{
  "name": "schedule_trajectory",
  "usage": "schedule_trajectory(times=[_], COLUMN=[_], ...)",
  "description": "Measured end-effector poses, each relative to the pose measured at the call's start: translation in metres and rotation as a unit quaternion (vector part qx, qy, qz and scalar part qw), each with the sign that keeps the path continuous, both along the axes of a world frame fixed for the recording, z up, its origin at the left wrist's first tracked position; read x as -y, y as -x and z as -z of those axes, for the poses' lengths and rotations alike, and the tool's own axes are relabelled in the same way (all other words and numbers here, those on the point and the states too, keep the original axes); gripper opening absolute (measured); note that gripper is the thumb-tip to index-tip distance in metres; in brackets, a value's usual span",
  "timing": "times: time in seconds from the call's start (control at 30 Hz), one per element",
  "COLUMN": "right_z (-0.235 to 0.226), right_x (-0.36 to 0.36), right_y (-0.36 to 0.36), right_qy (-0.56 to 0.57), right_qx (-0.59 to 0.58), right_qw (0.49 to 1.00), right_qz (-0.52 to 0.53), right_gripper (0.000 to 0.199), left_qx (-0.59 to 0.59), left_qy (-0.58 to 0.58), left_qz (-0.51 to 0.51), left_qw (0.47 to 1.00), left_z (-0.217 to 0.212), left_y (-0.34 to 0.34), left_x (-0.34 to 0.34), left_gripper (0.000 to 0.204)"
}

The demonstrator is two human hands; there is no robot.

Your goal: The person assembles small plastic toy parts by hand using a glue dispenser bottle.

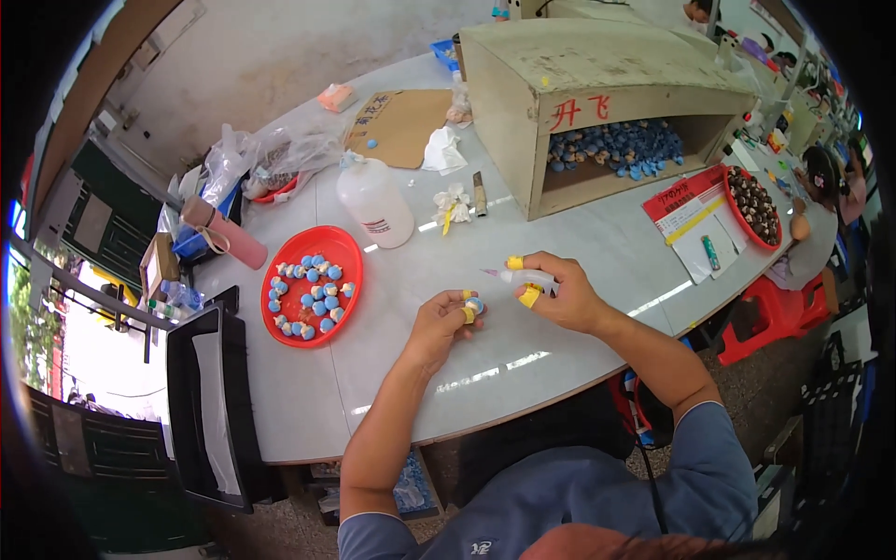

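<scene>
Between the taped fingertips of my left hand (439,329) is a small blue-and-white figurine piece (477,305), held low over the table. My right hand (571,297) is closed around a small translucent squeeze bottle (534,278). Its thin pinkish tip (491,273) points left, a short way above the piece and apart from it. Yellow tape wraps finger and thumb tips on both hands. To the left, a round red tray (351,245) carries several similar blue-and-cream pieces, spread out in loose rows.
Behind my hands stand a large white bottle (375,203), a crumpled glue-stained tissue (453,207) and cardboard (403,121). A beige box (504,121) filled with blue pieces occupies the back. A pink flask (229,235) and black bin (245,411) are left; a red bowl (771,245) of dark pieces is right.
</scene>
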State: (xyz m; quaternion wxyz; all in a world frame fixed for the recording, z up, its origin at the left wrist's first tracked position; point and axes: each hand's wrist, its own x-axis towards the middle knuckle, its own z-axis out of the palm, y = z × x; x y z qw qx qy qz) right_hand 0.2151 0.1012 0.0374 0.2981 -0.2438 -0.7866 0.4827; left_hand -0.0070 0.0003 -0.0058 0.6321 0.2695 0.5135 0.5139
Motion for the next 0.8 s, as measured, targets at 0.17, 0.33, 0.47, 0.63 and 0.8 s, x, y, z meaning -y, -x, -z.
schedule_trajectory(times=[0.17, 0.33, 0.47, 0.63, 0.8], right_z=[0.036, 0.040, 0.039, 0.040, 0.040], right_x=[0.009, 0.010, 0.009, 0.009, 0.011], right_y=[0.011, 0.014, 0.015, 0.015, 0.019], right_qy=[0.032, -0.181, -0.193, -0.192, -0.201], right_qx=[-0.139, -0.150, -0.149, -0.139, -0.139], right_qw=[0.990, 0.972, 0.970, 0.971, 0.970], right_qz=[-0.007, -0.007, -0.009, -0.003, -0.006], right_gripper=[0.026, 0.018, 0.018, 0.017, 0.016], left_qx=[-0.006, -0.037, -0.043, -0.049, -0.046], left_qy=[-0.004, -0.015, -0.008, 0.005, -0.002], left_qz=[0.029, 0.072, 0.083, 0.087, 0.089], left_qw=[1.000, 0.997, 0.996, 0.995, 0.995], left_z=[-0.003, 0.000, -0.004, -0.005, -0.004], left_y=[-0.006, -0.005, -0.008, -0.009, -0.009], left_x=[0.001, 0.003, 0.001, 0.001, 0.001], left_gripper=[0.033, 0.032, 0.034, 0.037, 0.037])
